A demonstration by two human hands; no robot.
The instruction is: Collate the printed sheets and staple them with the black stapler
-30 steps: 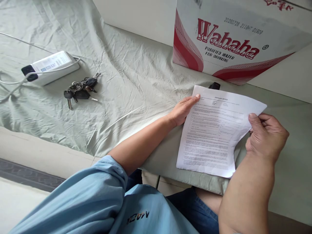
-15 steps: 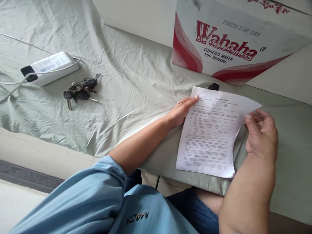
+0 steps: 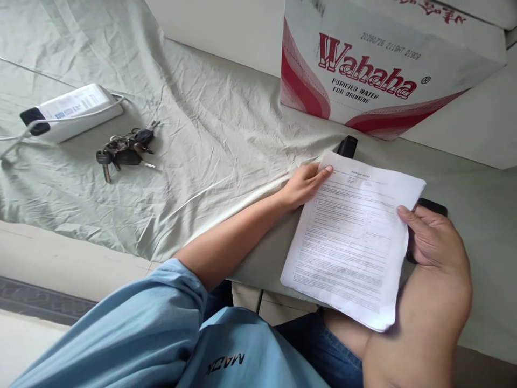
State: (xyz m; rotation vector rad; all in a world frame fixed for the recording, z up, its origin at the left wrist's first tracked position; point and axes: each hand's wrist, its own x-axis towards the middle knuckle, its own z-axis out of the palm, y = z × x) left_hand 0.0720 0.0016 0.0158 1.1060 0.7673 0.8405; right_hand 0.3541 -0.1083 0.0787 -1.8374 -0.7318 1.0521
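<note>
Lying between hands: printed sheet (image 3: 349, 237); left hand (image 3: 302, 186) flat on edge, right hand (image 3: 434, 240) gripping opposite edge.

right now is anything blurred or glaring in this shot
Head view: soft, even light, no glare; the carton print and keys look sharp; the paper stack's near corner and the right hand are slightly smeared; its small text is unreadable.

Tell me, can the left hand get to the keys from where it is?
Probably yes: the left hand rests on the paper, and only bare cloth lies between it and the keys.
</note>
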